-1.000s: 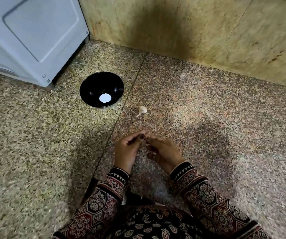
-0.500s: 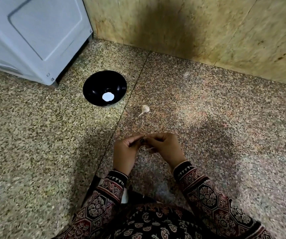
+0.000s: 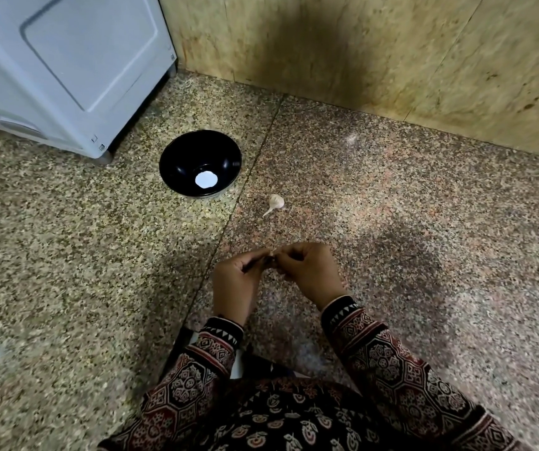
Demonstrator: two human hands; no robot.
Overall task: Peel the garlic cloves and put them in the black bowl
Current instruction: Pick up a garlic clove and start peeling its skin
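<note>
A black bowl [image 3: 177, 164] stands on the speckled floor, with a bright white reflection at its bottom. A garlic bulb [image 3: 276, 202] with a short stem lies on the floor to the right of the bowl. Below it, my left hand [image 3: 235, 284] and my right hand [image 3: 310, 271] meet fingertip to fingertip and pinch a small garlic clove [image 3: 272, 254] between them. The fingers hide almost all of the clove.
A white appliance [image 3: 66, 66] stands at the upper left, close behind the bowl. A tan stone wall [image 3: 391, 53] runs along the back. My patterned sleeves and lap fill the bottom of the view.
My right hand has curled more tightly over the clove and closed against the left hand. The view has shifted slightly; bowl and bulb lie where they were.
</note>
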